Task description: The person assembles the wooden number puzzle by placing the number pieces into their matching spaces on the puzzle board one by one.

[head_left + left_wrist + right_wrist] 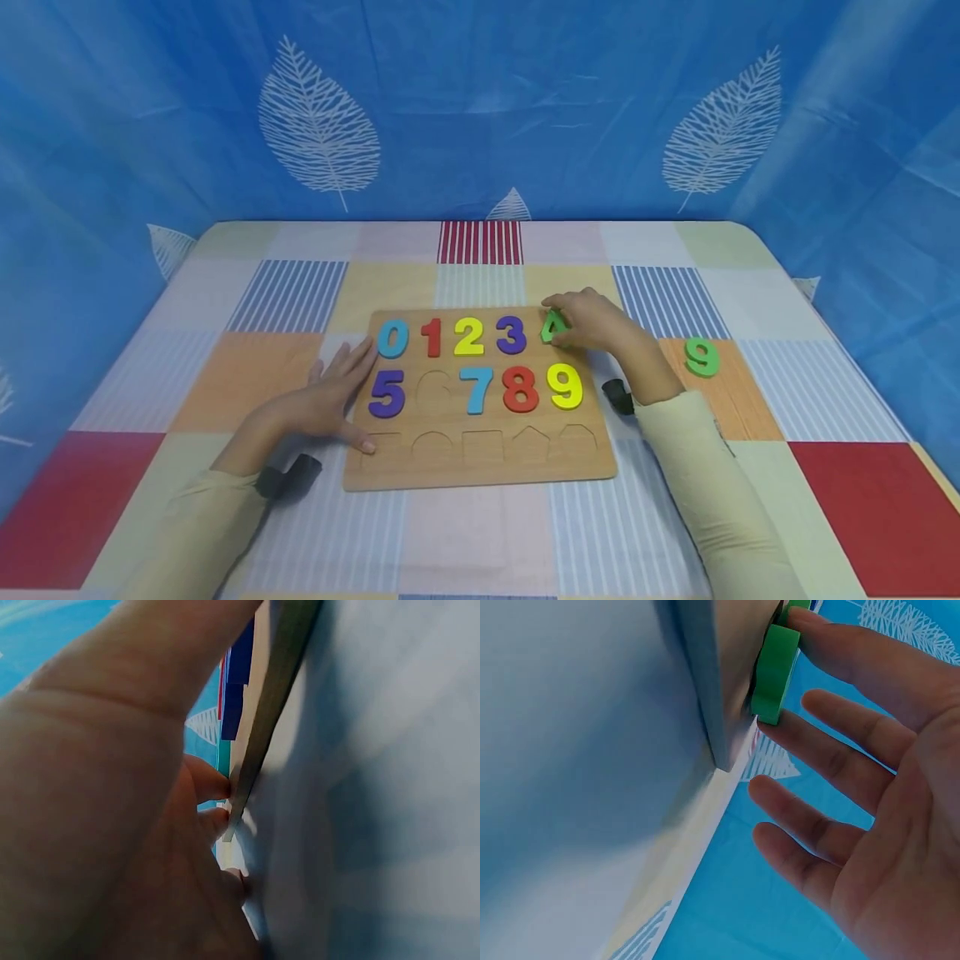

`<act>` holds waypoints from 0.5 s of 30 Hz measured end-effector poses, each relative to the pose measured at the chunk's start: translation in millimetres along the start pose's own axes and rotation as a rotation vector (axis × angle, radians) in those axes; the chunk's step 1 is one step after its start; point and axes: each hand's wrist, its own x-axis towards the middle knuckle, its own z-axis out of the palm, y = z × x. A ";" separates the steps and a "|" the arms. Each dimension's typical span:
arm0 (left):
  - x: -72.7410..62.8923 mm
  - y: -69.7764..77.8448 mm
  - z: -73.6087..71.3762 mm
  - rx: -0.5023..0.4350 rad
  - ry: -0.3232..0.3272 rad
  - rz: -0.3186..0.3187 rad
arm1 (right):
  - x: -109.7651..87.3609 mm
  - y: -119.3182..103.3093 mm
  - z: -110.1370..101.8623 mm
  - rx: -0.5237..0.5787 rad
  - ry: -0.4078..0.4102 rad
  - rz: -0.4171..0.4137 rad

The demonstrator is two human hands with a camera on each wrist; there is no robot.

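A wooden number board (480, 477) lies on the table. My left hand (330, 398) rests at its left edge, fingers spread and straight, thumb on the lower left corner. In the left wrist view, fingertips (212, 780) touch the board's edge. At the upper right corner, my right hand (592, 321) pinches the green number 4 (553, 327) between thumb and a finger; the right wrist view shows the green piece (775, 671) close against the board, other fingers apart from it. Part of the 4 is hidden by the hand in the head view.
Numbers 0 (382, 343), 1, 2 and 3 fill the top row; 5 (387, 394), 7, 8 and 9 sit below, with a bare recess (432, 393) between 5 and 7. Outlined shapes line the bottom. A green 9-shaped piece (702, 357) lies on the patchwork tablecloth, right of the board.
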 end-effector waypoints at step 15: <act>-1.7 4.8 -2.8 -0.010 -0.006 -0.019 | -4.1 -3.3 2.5 -0.011 0.006 0.040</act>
